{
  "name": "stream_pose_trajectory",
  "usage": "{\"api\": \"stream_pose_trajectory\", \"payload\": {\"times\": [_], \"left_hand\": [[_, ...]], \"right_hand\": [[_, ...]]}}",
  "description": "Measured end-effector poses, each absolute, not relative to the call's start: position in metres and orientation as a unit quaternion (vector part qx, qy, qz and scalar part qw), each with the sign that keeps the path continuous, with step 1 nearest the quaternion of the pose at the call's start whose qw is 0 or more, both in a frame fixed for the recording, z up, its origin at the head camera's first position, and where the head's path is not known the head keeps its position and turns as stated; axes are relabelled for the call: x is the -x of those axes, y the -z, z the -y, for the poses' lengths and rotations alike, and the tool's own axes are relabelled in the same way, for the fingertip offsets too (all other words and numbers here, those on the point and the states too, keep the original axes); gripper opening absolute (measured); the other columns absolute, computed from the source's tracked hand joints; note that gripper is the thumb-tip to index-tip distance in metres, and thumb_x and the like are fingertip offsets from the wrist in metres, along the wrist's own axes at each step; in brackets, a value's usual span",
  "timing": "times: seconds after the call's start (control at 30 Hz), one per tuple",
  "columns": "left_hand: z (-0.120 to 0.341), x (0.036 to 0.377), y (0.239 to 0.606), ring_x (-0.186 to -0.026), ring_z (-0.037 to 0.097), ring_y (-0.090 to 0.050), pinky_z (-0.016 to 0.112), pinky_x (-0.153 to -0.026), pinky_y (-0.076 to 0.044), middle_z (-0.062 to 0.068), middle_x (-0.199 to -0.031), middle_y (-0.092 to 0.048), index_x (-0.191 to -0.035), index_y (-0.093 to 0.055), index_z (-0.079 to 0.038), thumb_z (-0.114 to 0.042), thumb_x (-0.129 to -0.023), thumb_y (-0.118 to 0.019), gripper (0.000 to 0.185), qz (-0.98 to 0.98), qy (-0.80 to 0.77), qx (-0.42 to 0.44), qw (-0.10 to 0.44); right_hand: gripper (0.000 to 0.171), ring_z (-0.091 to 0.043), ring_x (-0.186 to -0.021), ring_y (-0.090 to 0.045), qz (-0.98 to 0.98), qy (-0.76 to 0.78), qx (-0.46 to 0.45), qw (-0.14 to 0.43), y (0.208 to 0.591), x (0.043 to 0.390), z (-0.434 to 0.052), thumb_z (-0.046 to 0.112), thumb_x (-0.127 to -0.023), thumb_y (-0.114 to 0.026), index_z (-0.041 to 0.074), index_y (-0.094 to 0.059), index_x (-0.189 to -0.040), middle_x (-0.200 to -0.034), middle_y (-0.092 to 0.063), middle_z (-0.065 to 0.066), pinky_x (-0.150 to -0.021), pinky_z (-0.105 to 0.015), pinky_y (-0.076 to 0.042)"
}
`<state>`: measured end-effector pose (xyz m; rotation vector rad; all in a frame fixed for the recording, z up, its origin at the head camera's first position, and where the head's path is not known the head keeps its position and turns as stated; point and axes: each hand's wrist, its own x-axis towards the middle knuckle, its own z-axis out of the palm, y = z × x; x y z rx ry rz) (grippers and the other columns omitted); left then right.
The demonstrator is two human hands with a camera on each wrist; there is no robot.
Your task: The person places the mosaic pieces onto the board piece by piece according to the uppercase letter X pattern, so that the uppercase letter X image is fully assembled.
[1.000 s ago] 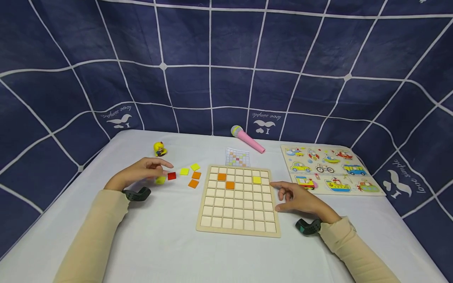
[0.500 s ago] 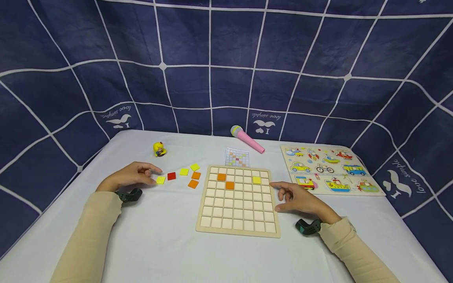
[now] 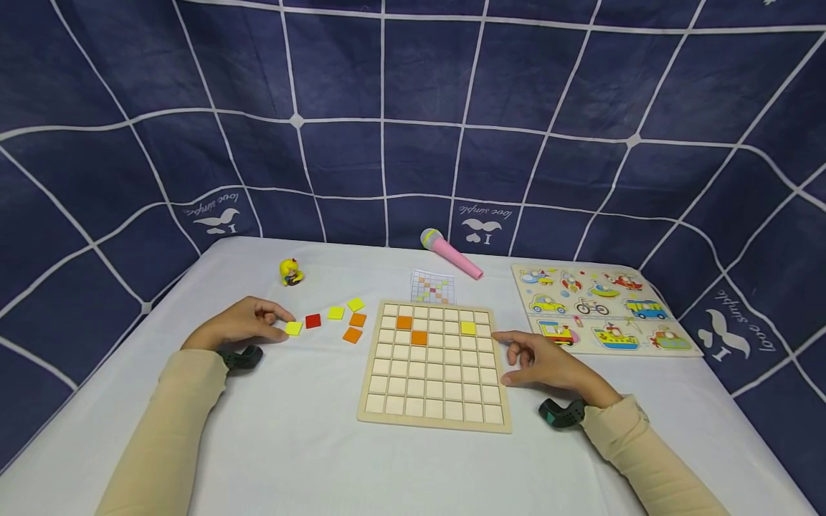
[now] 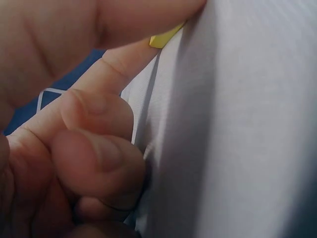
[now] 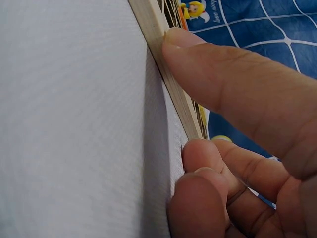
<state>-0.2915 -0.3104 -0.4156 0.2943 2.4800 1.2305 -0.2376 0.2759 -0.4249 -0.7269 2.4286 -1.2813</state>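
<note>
A wooden grid board (image 3: pixel 434 423) lies mid-table with two orange tiles (image 3: pixel 411 330) and one yellow tile (image 3: pixel 468 328) set in its cells. To its left are loose tiles: a yellow tile (image 3: pixel 293 328), a red one (image 3: pixel 312 321), two more yellow ones (image 3: pixel 345 309) and two orange ones (image 3: pixel 355 327). My left hand (image 3: pixel 274 324) has its thumb and forefinger on the nearest yellow tile (image 4: pixel 166 35) and pinches its edge. My right hand (image 3: pixel 516 355) rests at the board's right edge (image 5: pixel 163 64); the thumb touches the rim and the other fingers are loosely curled, holding nothing.
A pattern card (image 3: pixel 433 287) lies behind the board. A pink toy microphone (image 3: pixel 452 254) and a small yellow doll (image 3: pixel 291 272) sit farther back. A vehicle puzzle board (image 3: pixel 603 308) lies at the right. Blue checked cloth walls the table on three sides.
My left hand drew back leftwards from the red tile, uncovering the yellow tile, then settled with its fingertips on that tile. The right hand stayed put.
</note>
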Motion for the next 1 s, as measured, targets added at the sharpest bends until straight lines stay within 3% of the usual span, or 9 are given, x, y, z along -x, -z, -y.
{"api": "stream_pose_trajectory", "payload": {"times": [0.57,1.0], "left_hand": [[0.307,0.287,0.417,-0.072,0.01,-0.044,0.026,-0.065,-0.035,-0.005,-0.076,-0.044,-0.127,-0.071,0.011,-0.007,-0.09,-0.083,0.043,-0.858,-0.482,-0.075,0.16],[0.296,0.285,0.415,-0.07,0.014,-0.042,0.029,-0.064,-0.033,-0.003,-0.074,-0.039,-0.126,-0.071,0.008,-0.012,-0.091,-0.085,0.043,-0.879,-0.456,-0.087,0.113]], "right_hand": [[0.078,-0.011,-0.074,-0.049,-0.848,0.44,0.257,0.147,0.426,0.238,-0.276,0.009,-0.087,-0.089,-0.014,-0.051,-0.15,-0.095,-0.059,-0.006,-0.067,-0.025,-0.043],[0.078,-0.01,-0.073,-0.049,-0.843,0.446,0.264,0.147,0.426,0.237,-0.276,0.008,-0.087,-0.089,-0.015,-0.049,-0.151,-0.095,-0.059,-0.007,-0.066,-0.024,-0.044]]}}
